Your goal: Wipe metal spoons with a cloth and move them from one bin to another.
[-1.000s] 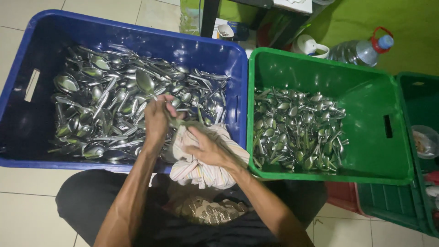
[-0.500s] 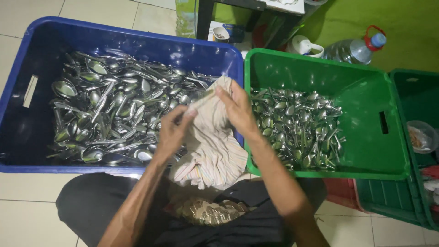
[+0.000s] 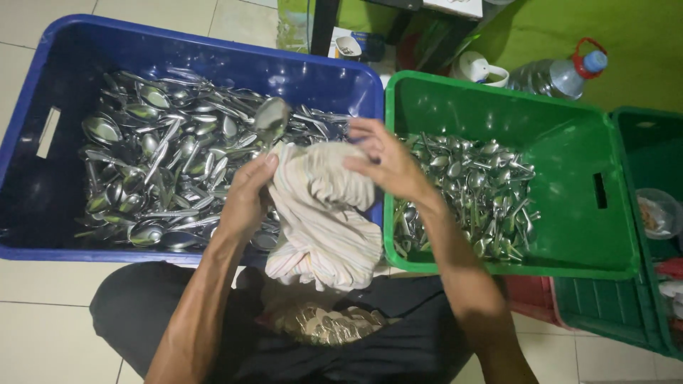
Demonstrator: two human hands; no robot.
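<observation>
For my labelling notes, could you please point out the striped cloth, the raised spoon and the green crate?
striped cloth [image 3: 324, 227], head view, hanging folds.
raised spoon [image 3: 272, 115], head view, bowl.
green crate [image 3: 512, 264], head view, near rim.

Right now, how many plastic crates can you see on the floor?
3. A blue crate on the left holds spoons, a green crate in the middle holds more cutlery, and a darker green crate is cut off at the right edge. Others may lie out of view.
</observation>
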